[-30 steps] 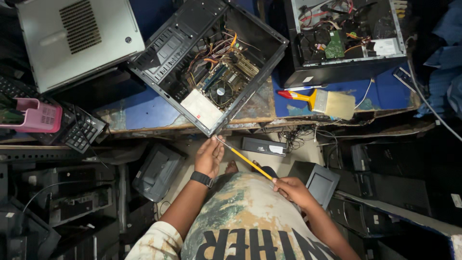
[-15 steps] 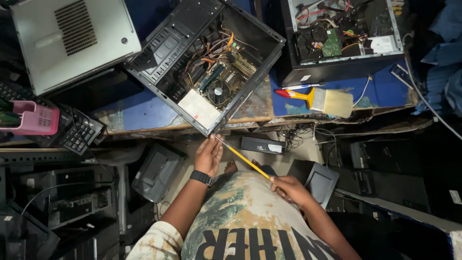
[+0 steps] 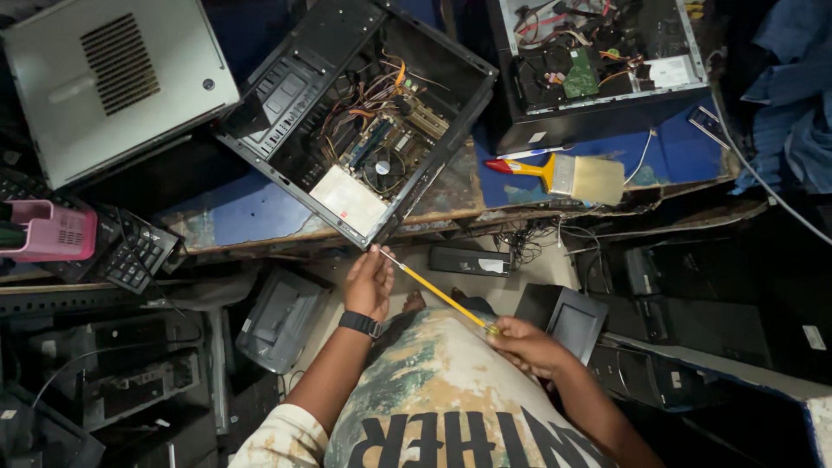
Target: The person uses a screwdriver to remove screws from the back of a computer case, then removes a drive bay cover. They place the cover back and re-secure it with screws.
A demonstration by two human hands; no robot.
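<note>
Because the open computer case (image 3: 360, 121) lies tilted at the desk (image 3: 251, 217) edge, the right hand (image 3: 529, 345) grips the yellow screwdriver (image 3: 438, 295) handle below it while the left hand (image 3: 369, 282) pinches its tip, seemingly steadying it near the case's lower corner.

open computer case (image 3: 355, 130) on bench (image 3: 251, 217), brush (image 3: 563, 176) right, keyboard (image 3: 130, 251) left
</note>
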